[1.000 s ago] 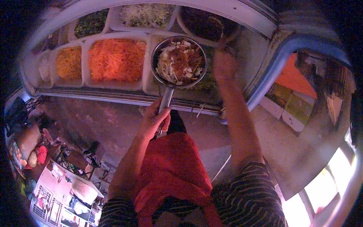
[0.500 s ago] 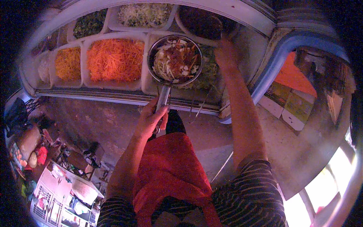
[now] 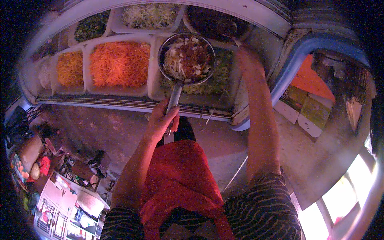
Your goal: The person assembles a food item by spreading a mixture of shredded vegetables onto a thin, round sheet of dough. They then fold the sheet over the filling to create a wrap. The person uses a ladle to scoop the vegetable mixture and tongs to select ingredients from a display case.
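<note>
My left hand [image 3: 163, 120] is wrapped round the handle of a round metal saucepan [image 3: 175, 96]. In the pan lies a mix of pale shreds, white pieces, orange strips and a reddish-brown seasoning [image 3: 194, 57]. The pan is held over the container of green shreds [image 3: 222, 76]. Farther right, my right hand [image 3: 249, 58], somewhat blurred, is closed on the handle of a spoon [image 3: 228, 29]. The spoon's round bowl is over a dark round container [image 3: 202, 22], whose contents are too dark to tell.
Left of the pan sit tubs of shredded carrot [image 3: 118, 64] and yellow-orange shreds [image 3: 70, 69]. Behind them are chopped white-green vegetable [image 3: 150, 16] and dark greens [image 3: 92, 28]. A blue-edged frame [image 3: 294, 60] borders the right, beside cartons [image 3: 316, 116].
The spoon's bowl now shows plainly over the dark container, and my right hand has shifted slightly right and nearer. The pan has moved slightly right and up, still held in my left hand.
</note>
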The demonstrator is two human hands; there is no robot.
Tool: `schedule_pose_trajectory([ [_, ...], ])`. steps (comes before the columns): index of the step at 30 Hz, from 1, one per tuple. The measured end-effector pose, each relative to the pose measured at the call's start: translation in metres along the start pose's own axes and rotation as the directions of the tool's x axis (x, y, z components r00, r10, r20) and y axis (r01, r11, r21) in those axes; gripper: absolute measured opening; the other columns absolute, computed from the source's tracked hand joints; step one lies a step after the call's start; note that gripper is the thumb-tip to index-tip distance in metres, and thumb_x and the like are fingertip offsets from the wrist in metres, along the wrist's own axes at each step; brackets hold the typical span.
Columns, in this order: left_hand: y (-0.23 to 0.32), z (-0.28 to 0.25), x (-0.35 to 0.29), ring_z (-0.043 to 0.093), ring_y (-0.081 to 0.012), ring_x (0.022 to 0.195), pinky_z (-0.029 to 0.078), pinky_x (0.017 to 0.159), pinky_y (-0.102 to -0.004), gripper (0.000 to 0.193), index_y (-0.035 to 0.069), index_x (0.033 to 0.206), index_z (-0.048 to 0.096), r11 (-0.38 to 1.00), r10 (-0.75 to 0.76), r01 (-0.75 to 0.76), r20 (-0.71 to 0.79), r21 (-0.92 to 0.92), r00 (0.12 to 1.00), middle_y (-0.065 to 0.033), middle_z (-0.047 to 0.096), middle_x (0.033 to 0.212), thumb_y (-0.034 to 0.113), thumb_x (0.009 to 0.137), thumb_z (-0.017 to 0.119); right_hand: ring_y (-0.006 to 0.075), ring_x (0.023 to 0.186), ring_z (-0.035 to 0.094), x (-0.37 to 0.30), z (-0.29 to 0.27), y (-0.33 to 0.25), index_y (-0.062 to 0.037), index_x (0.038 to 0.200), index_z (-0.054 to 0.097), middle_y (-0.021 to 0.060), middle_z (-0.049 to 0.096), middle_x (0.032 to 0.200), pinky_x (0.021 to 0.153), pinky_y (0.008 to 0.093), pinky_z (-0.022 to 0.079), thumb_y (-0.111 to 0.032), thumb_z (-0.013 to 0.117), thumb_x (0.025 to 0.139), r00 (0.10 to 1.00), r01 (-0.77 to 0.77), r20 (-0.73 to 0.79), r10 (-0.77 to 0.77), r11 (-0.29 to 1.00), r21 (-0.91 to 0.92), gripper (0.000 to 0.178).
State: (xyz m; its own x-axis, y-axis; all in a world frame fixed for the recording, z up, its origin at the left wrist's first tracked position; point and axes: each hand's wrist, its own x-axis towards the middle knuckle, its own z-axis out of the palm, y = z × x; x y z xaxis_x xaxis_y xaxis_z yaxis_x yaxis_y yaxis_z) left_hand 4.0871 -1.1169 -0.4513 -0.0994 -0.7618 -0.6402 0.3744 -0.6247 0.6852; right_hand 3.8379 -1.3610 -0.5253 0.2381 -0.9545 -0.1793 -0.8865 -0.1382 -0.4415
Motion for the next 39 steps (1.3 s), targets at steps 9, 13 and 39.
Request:
schedule_pose_trajectory([
  [9, 0.001, 0.003, 0.011, 0.046, -0.0086, 0.044, 0.038, 0.041, -0.0236, 0.030, 0.004, 0.116, 0.049, 0.998, -0.020, 0.020, 0.001, -0.054, 1.000, -0.0002, 0.053, 0.060, 0.025, 0.094, 0.055, 0.0284, 0.066, 0.063, -0.113, -0.080, -0.119, -0.0037, 0.119, 0.061, 0.0186, 0.067, 0.082, 0.059, 0.0393, 0.050, -0.013, 0.052, 0.091, 0.998, -0.033, -0.056, 0.037, 0.997, 0.069, 0.030],
  [13, 0.002, 0.001, 0.011, 0.044, -0.0084, 0.041, 0.035, 0.038, -0.0238, 0.038, 0.005, 0.126, 0.049, 0.998, -0.010, 0.013, 0.040, -0.056, 0.999, 0.0003, 0.051, 0.058, 0.025, 0.094, 0.055, 0.0266, 0.070, 0.063, -0.084, -0.070, -0.107, -0.0042, 0.123, 0.059, 0.0171, 0.068, 0.086, 0.065, 0.0385, 0.049, -0.015, 0.053, 0.092, 0.973, -0.215, -0.001, 0.231, 0.910, 0.353, 0.033],
  [39, 0.046, -0.042, -0.291, 0.058, -0.0138, 0.057, 0.048, 0.052, -0.0266, 0.034, 0.000, 0.123, 0.042, 0.986, -0.109, 0.012, 0.594, 0.165, 0.797, -0.0082, 0.060, 0.074, 0.016, 0.095, 0.052, 0.0379, 0.086, 0.065, -0.753, 0.107, -0.099, -0.0050, 0.089, 0.069, 0.0147, 0.069, 0.096, 0.074, 0.0466, 0.053, -0.027, 0.056, 0.081, 0.707, -0.317, 0.584, 0.399, 0.917, -0.243, 0.027],
])
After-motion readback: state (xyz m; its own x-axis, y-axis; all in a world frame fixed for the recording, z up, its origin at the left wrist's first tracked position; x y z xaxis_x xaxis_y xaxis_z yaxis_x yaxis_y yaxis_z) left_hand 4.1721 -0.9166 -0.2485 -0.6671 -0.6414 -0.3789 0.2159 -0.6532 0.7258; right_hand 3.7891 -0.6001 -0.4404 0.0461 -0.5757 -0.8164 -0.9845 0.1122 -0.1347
